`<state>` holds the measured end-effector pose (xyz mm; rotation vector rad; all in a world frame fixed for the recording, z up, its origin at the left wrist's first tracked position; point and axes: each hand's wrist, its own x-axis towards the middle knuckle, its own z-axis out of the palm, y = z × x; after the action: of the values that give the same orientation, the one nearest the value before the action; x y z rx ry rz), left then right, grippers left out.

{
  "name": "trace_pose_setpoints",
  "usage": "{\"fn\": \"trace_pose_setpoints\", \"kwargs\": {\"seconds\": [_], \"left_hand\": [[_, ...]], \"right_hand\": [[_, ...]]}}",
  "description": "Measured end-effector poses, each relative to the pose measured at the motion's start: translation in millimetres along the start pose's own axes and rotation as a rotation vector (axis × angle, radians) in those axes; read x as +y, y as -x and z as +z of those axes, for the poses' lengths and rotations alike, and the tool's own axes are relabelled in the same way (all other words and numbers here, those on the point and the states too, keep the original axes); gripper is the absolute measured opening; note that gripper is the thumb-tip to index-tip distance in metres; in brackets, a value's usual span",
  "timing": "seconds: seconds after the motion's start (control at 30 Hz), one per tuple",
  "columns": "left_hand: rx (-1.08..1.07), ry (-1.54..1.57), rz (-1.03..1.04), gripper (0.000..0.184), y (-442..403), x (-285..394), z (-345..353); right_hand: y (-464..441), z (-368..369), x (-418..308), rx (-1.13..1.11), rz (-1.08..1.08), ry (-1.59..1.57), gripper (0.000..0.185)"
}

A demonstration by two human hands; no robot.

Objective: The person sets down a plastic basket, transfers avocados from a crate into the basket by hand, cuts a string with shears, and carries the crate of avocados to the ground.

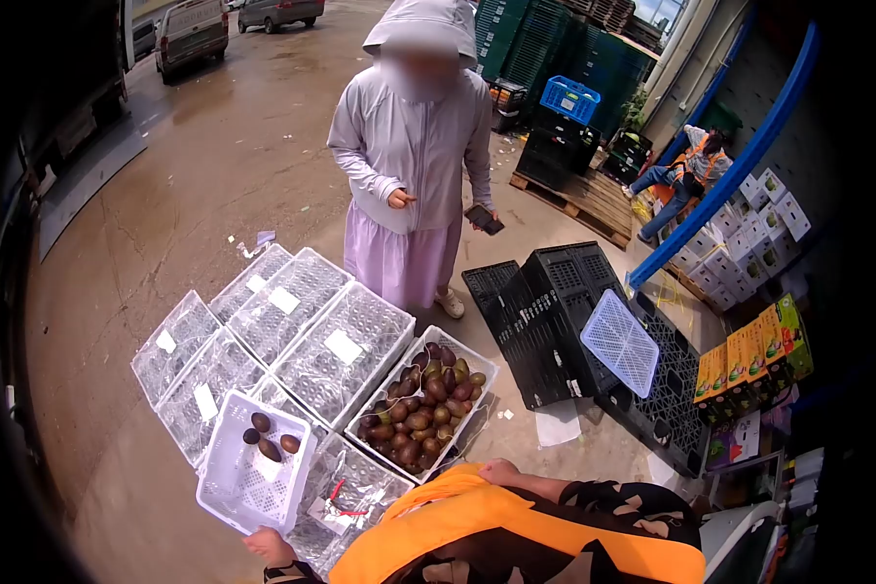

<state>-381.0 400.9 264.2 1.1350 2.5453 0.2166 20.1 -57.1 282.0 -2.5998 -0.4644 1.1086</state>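
Note:
My left hand [271,547] is at the near edge of a white plastic basket [214,477], its fingers against the rim. Several dark avocado-like fruits [269,449] lie in that basket, which rests on the wrapped crates. Close to my orange vest, my right hand [501,473] is closed, and whatever it may hold is hidden. Beyond it stands a white crate [487,375] full of green and dark brown fruits [428,404]. A red-handled tool [339,498] lies on a plastic-covered crate between my hands.
Wrapped white crates [302,341] stand at the left. A person [414,146] with a phone [484,220] faces me. Black crates [555,321] and a white basket [621,343] are at the right. Farther back, another person [686,175] is near stacked boxes [749,234].

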Motion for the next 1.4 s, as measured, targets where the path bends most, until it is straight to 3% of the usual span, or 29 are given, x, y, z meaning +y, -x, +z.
{"fn": "trace_pose_setpoints", "kwargs": {"seconds": [0.03,0.07,0.2,0.3,0.4,0.5,0.53,0.57,0.6,0.7,0.73,0.77,0.87,0.9,1.0,1.1,1.23,1.27,1.3,1.37,1.4], "left_hand": [[0.133,0.013,0.087,0.047,15.9,6.5,-4.2],[0.336,0.028,0.333,0.047,30.9,3.3,1.6],[0.289,0.343,0.994,0.048,35.0,6.9,41.6],[-0.168,0.386,1.082,0.039,73.8,12.7,55.7],[-0.478,0.274,1.073,0.032,106.3,12.7,64.9],[-0.821,0.204,0.976,0.020,99.0,-7.9,119.2],[-0.928,0.197,0.790,0.018,131.6,-0.4,91.7],[-0.993,0.162,0.799,0.017,137.9,-5.1,94.7],[-1.094,0.249,0.670,0.016,137.9,-17.6,111.5],[-1.086,0.108,0.507,0.018,178.3,-30.4,111.6],[-1.096,0.051,0.558,0.020,189.8,-34.5,113.9],[-1.107,0.038,0.612,0.020,204.3,-40.2,116.9],[-1.200,0.075,0.479,0.021,263.3,-38.2,125.8],[-1.191,0.065,0.447,0.021,272.6,-49.5,153.4],[-0.826,-0.036,0.890,0.030,322.4,-15.2,185.6],[-0.596,-0.080,1.028,0.060,355.2,45.3,243.9],[-0.605,-0.051,0.654,0.096,397.9,131.0,304.8],[-0.502,0.143,0.613,0.097,404.2,131.6,334.3],[-0.429,0.079,0.529,0.087,421.5,152.3,325.1],[-0.433,0.161,0.509,0.077,439.6,168.1,332.5],[-0.536,0.205,0.551,0.073,457.3,180.7,324.9]], "right_hand": [[1.3,3.3,2.8,-0.001,-0.018,0.017,0.030],[6.1,8.9,1.5,0.096,-0.034,-0.069,0.030],[27.0,4.2,-17.6,0.071,0.077,-0.121,0.029],[32.8,0.9,-22.9,0.039,0.128,-0.135,0.031],[32.3,5.8,-8.7,0.045,0.118,-0.154,0.034],[38.0,1.5,2.0,0.150,0.112,-0.255,0.031],[31.9,3.7,8.0,0.162,0.131,-0.248,0.029],[30.7,-0.6,12.7,0.166,0.095,-0.273,0.027],[25.5,-5.8,20.7,0.147,0.084,-0.264,0.026],[4.6,-15.9,36.0,0.146,0.069,-0.202,0.024],[-5.0,-18.8,36.7,0.149,0.065,-0.175,0.023],[-17.2,-24.1,38.3,0.134,0.004,-0.189,0.023],[-43.4,-60.7,13.3,0.069,-0.176,-0.184,0.021],[-54.8,-71.7,4.3,0.049,-0.237,-0.152,0.020],[-97.3,-95.4,6.2,0.003,-0.452,-0.081,0.017],[-123.7,-103.5,24.6,-0.014,-0.527,0.026,0.015],[-111.5,-100.9,66.3,-0.089,-0.361,-0.047,0.013],[-100.3,-92.8,84.5,-0.156,-0.267,-0.070,0.013],[-86.4,-81.7,106.3,-0.208,-0.256,-0.046,0.013],[-88.3,-75.1,120.5,-0.267,-0.267,0.025,0.013],[-90.0,-76.5,116.5,-0.274,-0.281,0.067,0.013]]}}
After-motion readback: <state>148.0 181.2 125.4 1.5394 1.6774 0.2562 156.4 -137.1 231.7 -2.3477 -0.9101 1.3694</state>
